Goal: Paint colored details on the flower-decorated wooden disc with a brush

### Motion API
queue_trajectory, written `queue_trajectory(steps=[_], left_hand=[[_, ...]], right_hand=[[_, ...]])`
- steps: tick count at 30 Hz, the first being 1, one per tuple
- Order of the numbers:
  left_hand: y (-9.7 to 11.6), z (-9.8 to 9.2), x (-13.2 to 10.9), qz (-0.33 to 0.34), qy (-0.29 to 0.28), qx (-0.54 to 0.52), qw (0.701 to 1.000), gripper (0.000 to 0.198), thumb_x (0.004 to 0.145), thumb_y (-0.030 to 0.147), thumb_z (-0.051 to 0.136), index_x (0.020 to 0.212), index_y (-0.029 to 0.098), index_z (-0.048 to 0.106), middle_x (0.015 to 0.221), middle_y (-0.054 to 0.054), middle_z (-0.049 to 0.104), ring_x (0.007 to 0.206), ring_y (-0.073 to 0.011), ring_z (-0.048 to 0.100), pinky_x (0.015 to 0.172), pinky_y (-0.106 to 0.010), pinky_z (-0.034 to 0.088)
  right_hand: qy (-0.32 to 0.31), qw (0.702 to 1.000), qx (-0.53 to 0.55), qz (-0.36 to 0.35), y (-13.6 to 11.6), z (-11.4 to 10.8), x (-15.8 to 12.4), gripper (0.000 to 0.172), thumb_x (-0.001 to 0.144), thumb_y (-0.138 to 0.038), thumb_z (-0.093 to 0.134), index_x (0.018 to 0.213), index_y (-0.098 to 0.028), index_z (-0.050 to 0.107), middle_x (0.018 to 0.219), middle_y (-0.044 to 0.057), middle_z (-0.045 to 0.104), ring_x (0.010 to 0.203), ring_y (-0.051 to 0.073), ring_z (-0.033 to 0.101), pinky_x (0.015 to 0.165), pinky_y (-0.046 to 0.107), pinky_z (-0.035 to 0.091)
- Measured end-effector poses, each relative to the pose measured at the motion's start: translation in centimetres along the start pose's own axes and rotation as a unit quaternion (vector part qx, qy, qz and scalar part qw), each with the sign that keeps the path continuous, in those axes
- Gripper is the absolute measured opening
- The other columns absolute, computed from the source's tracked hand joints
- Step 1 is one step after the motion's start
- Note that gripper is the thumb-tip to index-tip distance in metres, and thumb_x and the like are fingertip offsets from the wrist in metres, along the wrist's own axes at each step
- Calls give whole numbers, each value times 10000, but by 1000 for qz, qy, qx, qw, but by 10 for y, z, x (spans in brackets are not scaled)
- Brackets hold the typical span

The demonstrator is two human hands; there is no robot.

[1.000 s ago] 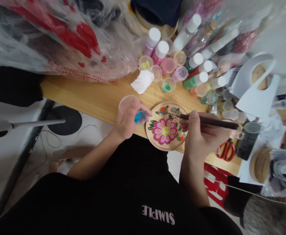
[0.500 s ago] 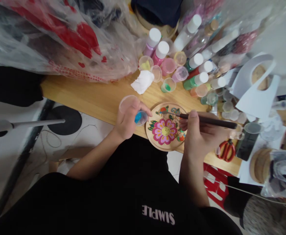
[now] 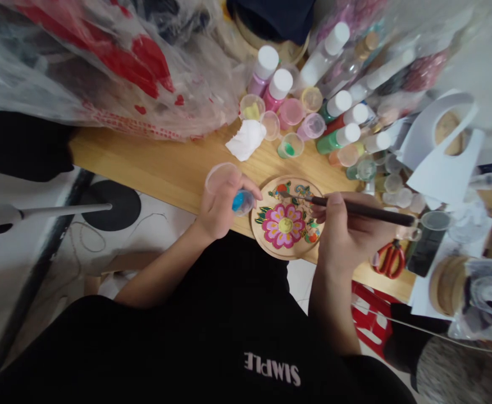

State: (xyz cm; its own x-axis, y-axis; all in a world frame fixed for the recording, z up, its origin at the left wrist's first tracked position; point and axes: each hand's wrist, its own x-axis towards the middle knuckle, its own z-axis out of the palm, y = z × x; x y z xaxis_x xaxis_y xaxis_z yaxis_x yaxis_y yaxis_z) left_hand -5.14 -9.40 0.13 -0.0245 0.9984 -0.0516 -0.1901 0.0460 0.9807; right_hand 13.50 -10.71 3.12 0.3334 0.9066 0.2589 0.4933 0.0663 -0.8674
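A round wooden disc [image 3: 287,247] painted with a pink flower lies at the near edge of the wooden table [image 3: 153,165]. My left hand [image 3: 218,207] is closed around a small clear cup of blue paint [image 3: 243,202], just left of the disc, with the cup's open lid behind my fingers. My right hand [image 3: 347,233] pinches a dark paintbrush [image 3: 355,209]. Its tip rests on the upper part of the disc, near a blue-green motif.
Several paint bottles with white caps [image 3: 338,104] and small paint cups [image 3: 290,147] crowd the back right. A crumpled white tissue [image 3: 246,140] lies behind the disc. Red scissors [image 3: 389,259] lie to the right, a big plastic bag [image 3: 103,67] at back left.
The brush tip has shifted slightly right along the disc's upper edge. My left hand and the blue cup have stayed put.
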Motion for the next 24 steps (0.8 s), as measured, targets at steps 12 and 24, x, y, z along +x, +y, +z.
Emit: queue_trajectory(steps=[12, 24], left_hand=[[-4, -2, -1, 29, -4, -11, 1000, 690, 997, 709, 428, 568, 224, 666, 548, -57, 627, 488, -157, 568, 489, -305, 419], [-5, 0, 0, 38, 9, -24, 999, 743, 961, 778, 456, 580, 196, 716, 543, -57, 639, 485, -136, 573, 476, -282, 417]], right_hand=[[-11, 1000, 8, -10, 0, 2, 1, 244, 932, -422, 699, 799, -217, 680, 684, -5, 722, 563, 134, 674, 535, 293, 523], [-9, 1000, 19, -20, 3, 5, 3, 280, 915, -453, 727, 773, -216, 682, 661, -8, 709, 570, 143, 689, 514, 286, 506]])
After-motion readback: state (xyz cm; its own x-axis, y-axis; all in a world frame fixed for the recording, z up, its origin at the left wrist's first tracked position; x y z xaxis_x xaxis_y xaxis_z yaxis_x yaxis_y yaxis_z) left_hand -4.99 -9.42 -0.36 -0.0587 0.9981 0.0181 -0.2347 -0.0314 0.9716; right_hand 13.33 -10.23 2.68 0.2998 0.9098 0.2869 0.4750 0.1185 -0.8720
